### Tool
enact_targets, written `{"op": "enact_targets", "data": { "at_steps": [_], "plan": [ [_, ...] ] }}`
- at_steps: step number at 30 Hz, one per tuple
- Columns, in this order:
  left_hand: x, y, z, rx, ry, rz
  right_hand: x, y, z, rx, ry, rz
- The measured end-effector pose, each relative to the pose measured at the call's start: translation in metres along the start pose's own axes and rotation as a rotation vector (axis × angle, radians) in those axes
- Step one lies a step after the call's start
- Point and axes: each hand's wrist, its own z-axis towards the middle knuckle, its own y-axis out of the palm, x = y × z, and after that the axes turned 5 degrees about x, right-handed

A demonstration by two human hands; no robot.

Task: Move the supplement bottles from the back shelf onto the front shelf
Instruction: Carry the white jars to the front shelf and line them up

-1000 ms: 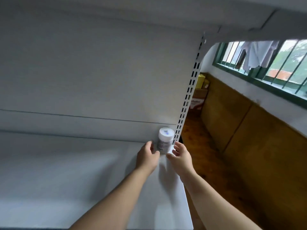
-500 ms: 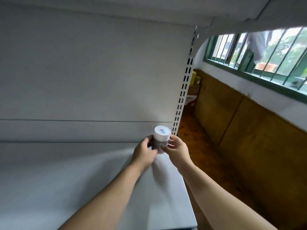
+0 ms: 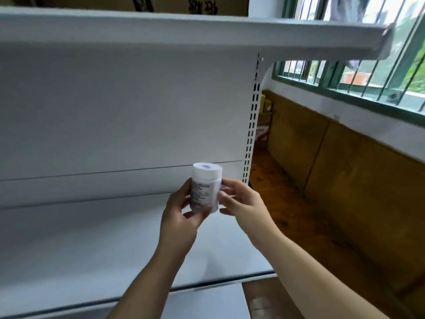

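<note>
Fingers (image 3: 231, 184), left and right, curl round bottle (image 3: 204, 192).

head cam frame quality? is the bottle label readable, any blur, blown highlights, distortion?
Head view: print on the bottle is smeared and unreadable; edges of the left hand and right hand gripping it are soft; window is blown out in patches; upper shelf edge bows from wide-angle distortion.
</note>
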Motion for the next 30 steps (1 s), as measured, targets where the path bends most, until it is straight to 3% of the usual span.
{"op": "enact_targets", "data": {
  "at_steps": [5, 9, 15, 21, 25, 30],
  "plan": [
    [0.005, -0.018, -0.013, -0.147, -0.110, -0.273, -0.005, 0.001, -0.021, -0.096, -0.011, 0.161],
    [0.006, -0.019, -0.020, -0.130, -0.186, -0.496, -0.007, 0.005, -0.029, -0.167, -0.019, 0.269],
    [0.009, -0.015, -0.021, -0.087, -0.126, -0.306, -0.009, 0.013, -0.031, -0.011, -0.126, 0.154],
    [0.010, -0.018, -0.021, -0.048, -0.126, -0.360, -0.011, 0.012, -0.030, -0.066, -0.008, 0.362],
    [0.009, -0.016, -0.023, -0.014, -0.168, -0.439, -0.010, 0.016, -0.033, -0.094, -0.015, 0.319],
    [0.009, -0.018, -0.025, -0.057, -0.157, -0.345, -0.007, 0.021, -0.035, 0.013, -0.083, 0.208]
  ]
}}
